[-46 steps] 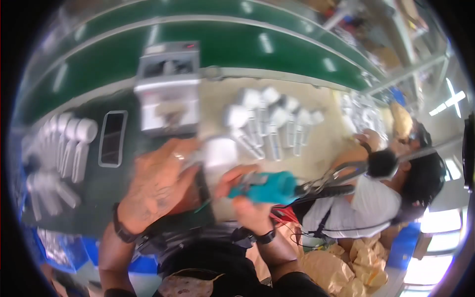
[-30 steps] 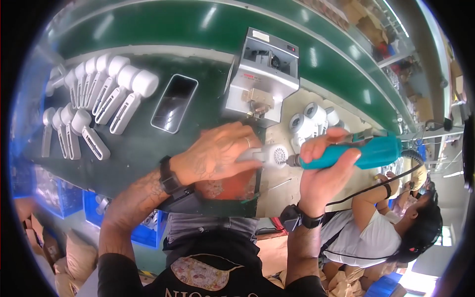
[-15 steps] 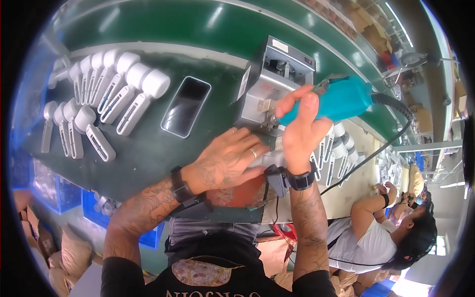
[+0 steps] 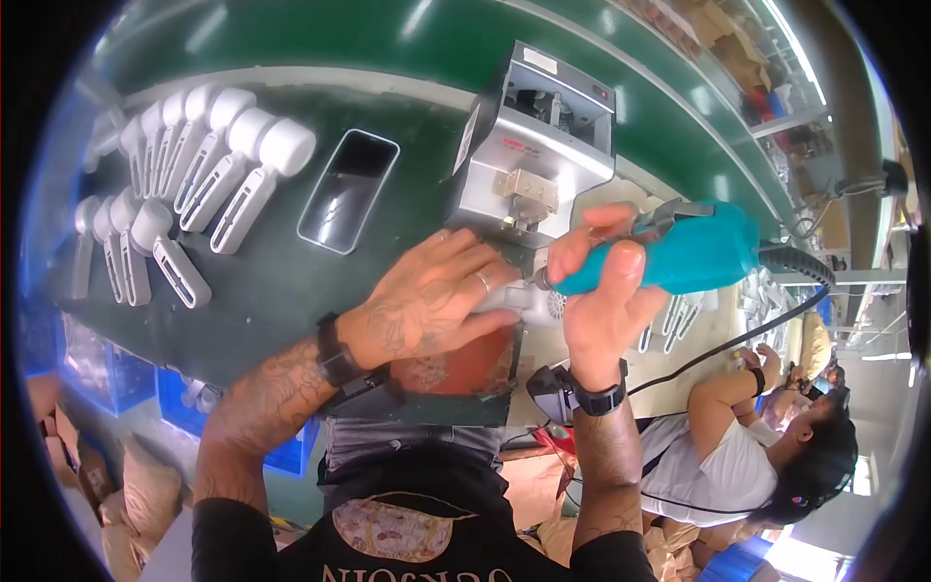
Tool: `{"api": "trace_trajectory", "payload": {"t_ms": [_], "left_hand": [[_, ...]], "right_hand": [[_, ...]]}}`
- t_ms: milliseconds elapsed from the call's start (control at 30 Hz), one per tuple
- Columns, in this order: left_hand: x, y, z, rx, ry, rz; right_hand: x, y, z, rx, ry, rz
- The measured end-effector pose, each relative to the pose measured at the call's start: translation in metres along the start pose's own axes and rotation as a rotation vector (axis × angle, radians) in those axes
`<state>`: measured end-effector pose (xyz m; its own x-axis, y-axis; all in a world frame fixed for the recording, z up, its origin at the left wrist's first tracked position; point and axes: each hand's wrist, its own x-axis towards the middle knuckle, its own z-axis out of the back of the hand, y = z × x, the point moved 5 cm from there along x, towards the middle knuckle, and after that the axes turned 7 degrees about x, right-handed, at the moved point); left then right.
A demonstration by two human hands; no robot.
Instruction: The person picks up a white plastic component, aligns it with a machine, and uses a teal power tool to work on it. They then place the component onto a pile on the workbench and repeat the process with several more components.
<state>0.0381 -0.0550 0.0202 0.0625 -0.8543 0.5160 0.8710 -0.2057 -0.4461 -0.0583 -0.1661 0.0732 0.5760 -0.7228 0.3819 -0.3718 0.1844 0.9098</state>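
Note:
My right hand [image 4: 603, 308] is wrapped round a teal electric screwdriver [image 4: 713, 247], whose black cable runs off to the right. The screwdriver's tip points left, down at a white plastic part [image 4: 532, 303] with a round vented end. My left hand [image 4: 422, 296] has its fingers closed on that part, pressing it to the bench and hiding most of it. Whether the tip touches the part I cannot tell. Just beyond my hands stands a grey box-shaped screw feeder [image 4: 543, 145] with a small metal outlet at its front.
Several white round-headed devices with slotted handles [image 4: 242, 209] lie in rows on the left of the green bench [image 4: 281, 310]. A phone [image 4: 349, 192] lies between them and the feeder. More white devices [image 4: 684, 315] lie to the right, where a co-worker [image 4: 722, 446] sits. Blue crates [image 4: 112, 364] stand at lower left.
My right hand has brought the screwdriver from the feeder's outlet down toward me, to the white part. My left hand stays on the part. The view has shifted slightly.

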Motion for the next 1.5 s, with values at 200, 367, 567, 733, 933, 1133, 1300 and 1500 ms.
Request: {"api": "trace_trajectory", "payload": {"t_ms": [200, 367, 567, 733, 933, 1133, 1300, 1500], "left_hand": [[0.002, -0.002, -0.001, 0.015, 0.023, 0.007], [0.003, -0.004, 0.001, 0.053, 0.028, 0.017], [0.003, -0.003, 0.001, 0.076, 0.032, 0.008], [0.0, -0.001, 0.004, 0.035, -0.004, 0.0], [-0.003, 0.0, 0.003, 0.015, 0.045, 0.037], [-0.002, -0.002, 0.005, 0.013, 0.044, 0.011], [-0.002, 0.001, 0.002, 0.006, 0.075, 0.025], [-0.001, 0.0, 0.004, 0.031, 0.107, 0.048]], "right_hand": [[-0.007, -0.011, 0.004, 0.013, 0.042, -0.011], [-0.006, -0.012, 0.0, 0.056, 0.092, -0.015], [-0.005, -0.015, 0.005, 0.033, 0.059, -0.066], [0.012, 0.001, -0.007, -0.05, 0.013, -0.029], [0.043, -0.012, -0.023, -0.083, 0.051, 0.164], [0.036, -0.01, -0.022, -0.047, 0.03, 0.077], [-0.001, 0.013, -0.004, 0.059, 0.007, -0.001], [-0.023, 0.019, 0.005, 0.011, 0.059, -0.001]]}}
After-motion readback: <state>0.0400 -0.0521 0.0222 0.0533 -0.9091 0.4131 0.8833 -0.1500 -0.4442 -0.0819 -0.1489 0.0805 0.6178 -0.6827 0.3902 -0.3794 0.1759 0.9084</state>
